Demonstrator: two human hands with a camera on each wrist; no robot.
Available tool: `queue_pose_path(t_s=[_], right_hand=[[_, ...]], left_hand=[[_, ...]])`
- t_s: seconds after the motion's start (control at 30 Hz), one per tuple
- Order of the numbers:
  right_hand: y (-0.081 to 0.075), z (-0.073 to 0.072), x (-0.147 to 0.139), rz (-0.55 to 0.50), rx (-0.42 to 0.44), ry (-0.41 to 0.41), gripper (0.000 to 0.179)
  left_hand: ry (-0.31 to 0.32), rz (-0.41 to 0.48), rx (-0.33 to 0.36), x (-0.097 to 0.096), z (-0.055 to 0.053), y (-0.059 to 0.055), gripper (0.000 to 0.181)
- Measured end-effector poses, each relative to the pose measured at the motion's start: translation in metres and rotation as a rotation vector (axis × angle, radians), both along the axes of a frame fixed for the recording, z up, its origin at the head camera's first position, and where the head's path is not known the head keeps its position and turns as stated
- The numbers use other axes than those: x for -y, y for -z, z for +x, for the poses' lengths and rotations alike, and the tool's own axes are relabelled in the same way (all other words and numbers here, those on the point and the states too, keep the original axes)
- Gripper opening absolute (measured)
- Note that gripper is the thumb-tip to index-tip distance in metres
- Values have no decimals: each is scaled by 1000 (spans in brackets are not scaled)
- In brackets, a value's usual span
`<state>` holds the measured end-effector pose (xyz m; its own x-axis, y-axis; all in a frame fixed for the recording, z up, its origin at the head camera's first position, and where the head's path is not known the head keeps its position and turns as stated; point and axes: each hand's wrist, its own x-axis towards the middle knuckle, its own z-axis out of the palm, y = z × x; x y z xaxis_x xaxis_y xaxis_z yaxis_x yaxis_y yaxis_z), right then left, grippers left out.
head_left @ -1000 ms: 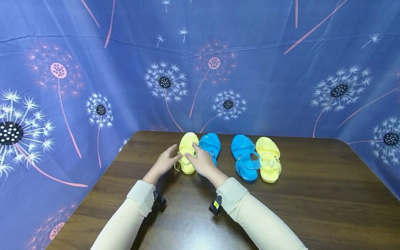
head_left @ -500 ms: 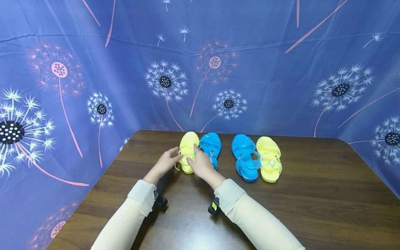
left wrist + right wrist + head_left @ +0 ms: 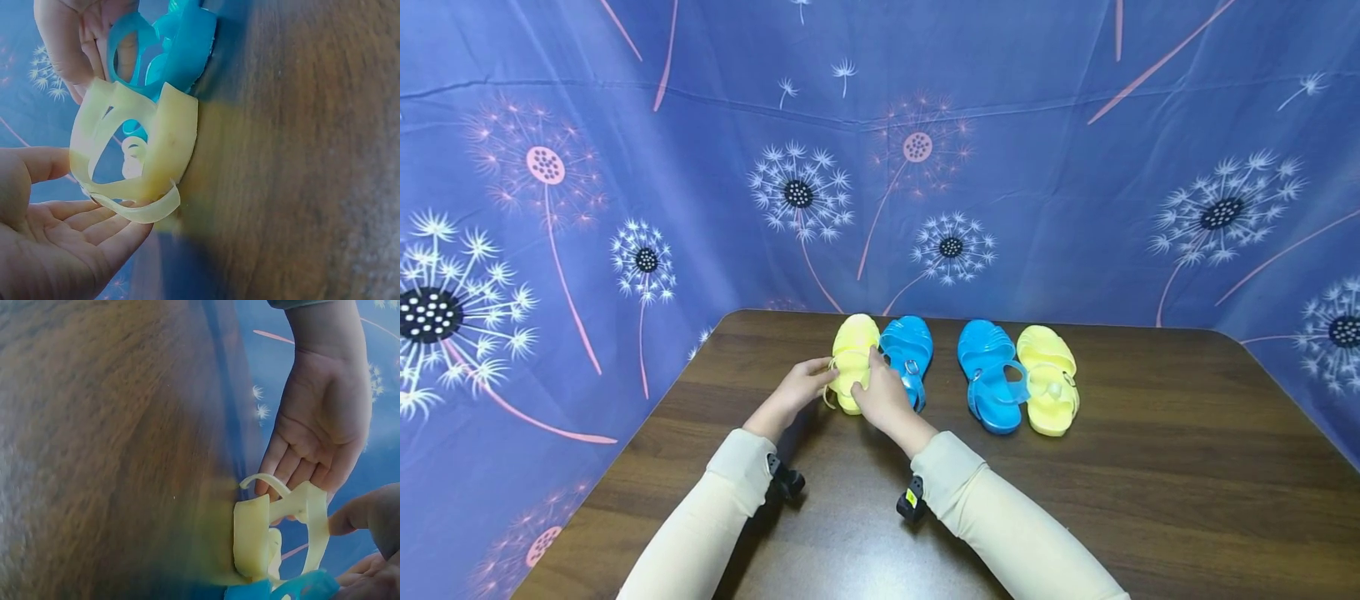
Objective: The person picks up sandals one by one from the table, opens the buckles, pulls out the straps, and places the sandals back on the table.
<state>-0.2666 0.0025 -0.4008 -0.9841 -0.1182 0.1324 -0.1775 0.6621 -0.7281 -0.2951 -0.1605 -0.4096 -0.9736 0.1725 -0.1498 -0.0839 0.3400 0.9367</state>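
Observation:
At the table's back stands a yellow sandal, with my hands on either side of its strap. My left hand is at its left side, fingers straight along the loose yellow strap end, thumb against the strap. Along the right side lies my right hand, its thumb at the strap. The right hand's fingers reach between this sandal and the blue sandal beside it, which they partly cover.
Another blue sandal and another yellow sandal stand side by side farther right on the brown wooden table. A blue dandelion-print cloth hangs behind the table.
My right hand has moved slightly left and down, closer against the yellow sandal, uncovering more of the blue one. My left hand has barely moved. The sandals stay in place.

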Motion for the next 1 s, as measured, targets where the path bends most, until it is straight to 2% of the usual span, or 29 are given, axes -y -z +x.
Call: queue_pose_path(t_s=[0.23,0.37,0.6,0.7,0.8,0.9,1.0], right_hand=[[-1,3,3,69,-9,2,69],[-1,4,4,89,1,-8,69],[-3,5,4,111,18,-26,72],[-4,5,5,121,17,-27,71],[-5,6,6,140,15,-25,71],[-5,8,7,183,10,-28,70],[-6,10,9,232,7,-39,70]], left_hand=[[-8,26,-9,0,2,0,47],[-34,49,-10,0,2,0,46],[-63,12,-9,1,2,0,46],[-57,19,-8,1,5,-6,46],[-58,34,-8,2,5,-6,46],[-67,22,-23,5,5,-1,45],[-60,5,-25,7,7,-1,45]])
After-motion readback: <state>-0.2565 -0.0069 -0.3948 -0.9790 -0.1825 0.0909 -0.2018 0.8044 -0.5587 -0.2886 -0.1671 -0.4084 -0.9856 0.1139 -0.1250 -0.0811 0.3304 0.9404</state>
